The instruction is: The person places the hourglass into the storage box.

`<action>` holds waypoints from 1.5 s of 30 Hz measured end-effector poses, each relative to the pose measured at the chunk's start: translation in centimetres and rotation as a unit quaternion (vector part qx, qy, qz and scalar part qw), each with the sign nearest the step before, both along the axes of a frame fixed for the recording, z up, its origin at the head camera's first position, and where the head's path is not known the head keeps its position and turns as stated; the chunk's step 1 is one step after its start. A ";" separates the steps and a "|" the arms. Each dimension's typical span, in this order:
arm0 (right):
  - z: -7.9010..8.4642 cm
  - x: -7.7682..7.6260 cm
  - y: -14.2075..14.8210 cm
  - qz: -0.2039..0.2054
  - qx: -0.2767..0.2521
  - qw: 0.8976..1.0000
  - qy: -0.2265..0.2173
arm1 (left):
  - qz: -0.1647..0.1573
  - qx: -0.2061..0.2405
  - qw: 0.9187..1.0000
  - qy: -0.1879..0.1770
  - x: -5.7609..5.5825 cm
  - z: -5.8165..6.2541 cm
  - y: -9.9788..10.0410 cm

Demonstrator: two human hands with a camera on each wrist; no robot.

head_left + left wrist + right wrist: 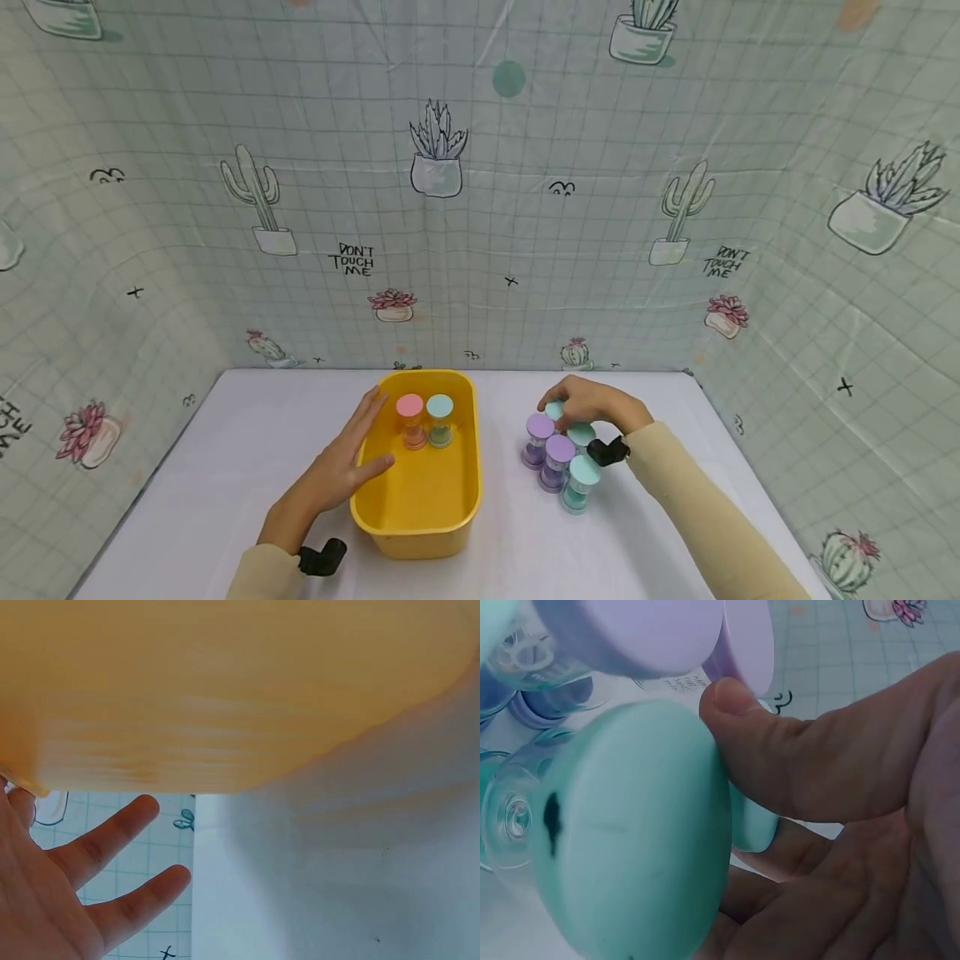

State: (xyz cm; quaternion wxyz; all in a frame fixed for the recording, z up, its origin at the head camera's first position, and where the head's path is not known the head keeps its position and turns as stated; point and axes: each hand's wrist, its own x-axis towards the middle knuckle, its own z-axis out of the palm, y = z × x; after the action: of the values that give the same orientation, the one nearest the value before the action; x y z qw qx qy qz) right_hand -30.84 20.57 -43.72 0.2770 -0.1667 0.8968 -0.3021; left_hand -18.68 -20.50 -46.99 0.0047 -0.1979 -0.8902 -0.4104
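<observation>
My left hand (333, 475) is at the left rim of a yellow bin (420, 542), its fingers spread and straight and the thumb reaching over the inside. In the bin stand a pink-capped sand timer (410, 407) and a mint-capped sand timer (440, 408). To the right, my right hand (596, 402) pinches a mint-capped sand timer (554, 410) at the back of a cluster; its lower part is hidden. Around it stand two purple-capped sand timers (559, 452) and two more mint-capped ones (583, 472). In the right wrist view a mint cap (637, 832) fills the foreground.
A white table (525, 550) carries the bin and the cluster, with a strip of tabletop between them. Behind and at both sides hangs a grid-patterned cloth (510, 167) printed with cacti. A black wrist camera (322, 557) sits on each wrist.
</observation>
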 end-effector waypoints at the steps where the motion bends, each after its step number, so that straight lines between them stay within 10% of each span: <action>1: 0.1 0.0 0.0 -0.004 -0.001 1.000 -0.001 | 0.001 -0.001 1.000 0.000 0.0 0.1 0.0; 45: 2.0 0.0 -0.6 -0.018 0.050 0.997 -0.058 | -0.002 -0.009 1.000 -0.018 0.2 0.3 0.0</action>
State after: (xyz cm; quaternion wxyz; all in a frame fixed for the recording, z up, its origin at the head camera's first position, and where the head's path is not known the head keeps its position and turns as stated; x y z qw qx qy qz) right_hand -30.86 19.97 -41.69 0.3310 -0.1187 0.8961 -0.2708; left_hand -18.52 -20.46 -46.71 -0.0139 -0.1925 -0.8934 -0.4057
